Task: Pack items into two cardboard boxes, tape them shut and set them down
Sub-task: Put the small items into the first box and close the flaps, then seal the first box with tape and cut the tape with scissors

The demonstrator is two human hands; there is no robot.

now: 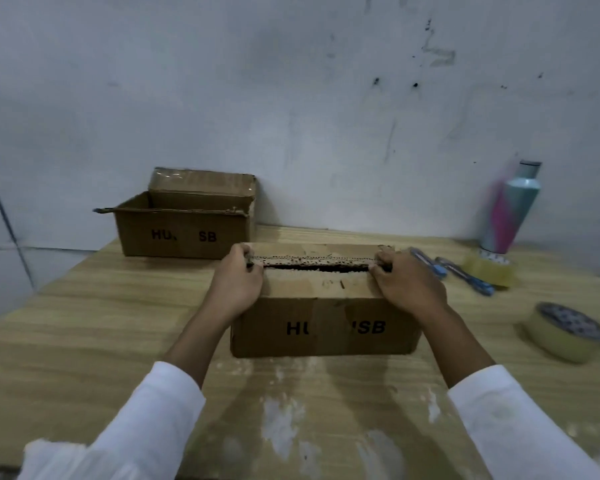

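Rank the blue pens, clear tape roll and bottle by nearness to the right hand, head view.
1. Blue pens, just right of the right hand.
2. Clear tape roll, beyond the pens.
3. Bottle, behind the roll, by the wall.

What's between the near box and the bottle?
Blue pens and a clear tape roll lie between near box and bottle, head view.

A pale wood-grain table (pixel 84 323) spreads under my left hand (pixel 238 285) and right hand (pixel 409 285), smeared white nearer me. Beyond them rises a scuffed, dark-spotted grey-white wall (pixel 291 98); dim light.
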